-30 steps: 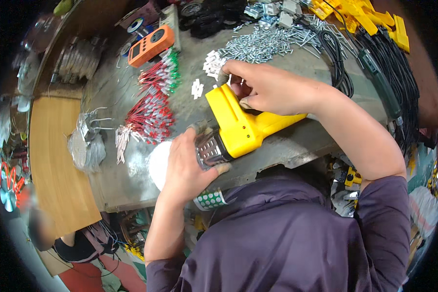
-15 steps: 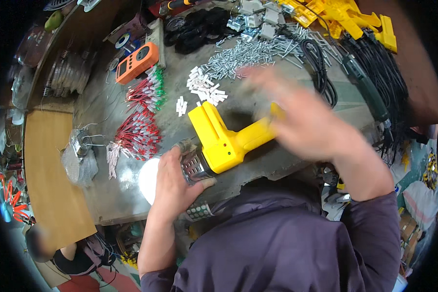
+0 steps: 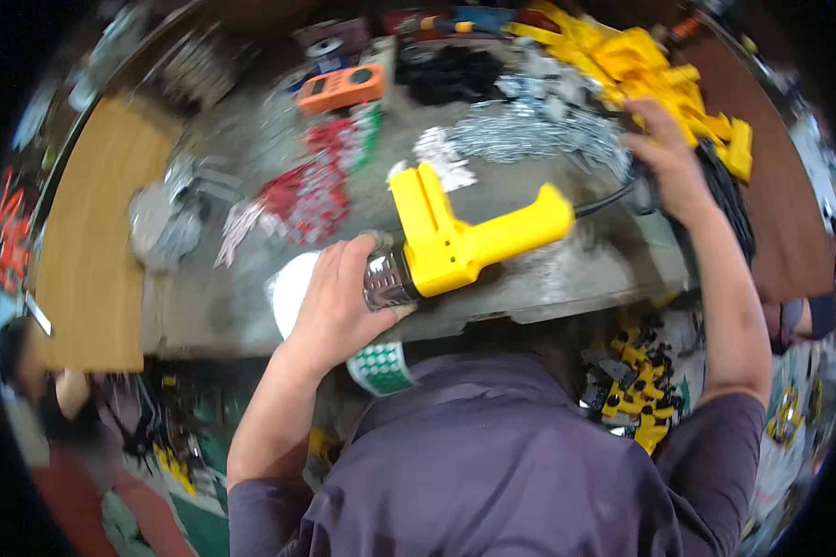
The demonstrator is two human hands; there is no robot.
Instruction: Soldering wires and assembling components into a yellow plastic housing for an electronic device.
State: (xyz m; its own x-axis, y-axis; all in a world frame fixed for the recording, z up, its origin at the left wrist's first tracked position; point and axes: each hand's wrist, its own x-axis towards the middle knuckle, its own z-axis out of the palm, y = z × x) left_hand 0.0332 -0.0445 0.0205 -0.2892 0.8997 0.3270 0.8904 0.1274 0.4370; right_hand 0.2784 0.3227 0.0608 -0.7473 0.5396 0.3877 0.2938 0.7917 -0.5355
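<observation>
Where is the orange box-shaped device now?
In the head view, the orange box-shaped device lies at the bench's far left-centre, behind the red wire bundle, beyond the left hand.

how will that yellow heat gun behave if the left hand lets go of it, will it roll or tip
The yellow heat gun probably won't roll: its angular handle lies flat. It looks rigid. Its black cord might tug it, since the right hand is by the cables.

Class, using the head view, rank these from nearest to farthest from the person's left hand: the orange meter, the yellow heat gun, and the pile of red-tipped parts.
1. Yellow heat gun: the left hand holds its metal nozzle.
2. Pile of red-tipped parts: on the bench just beyond the hand.
3. Orange meter: farthest, toward the bench's back.
</observation>
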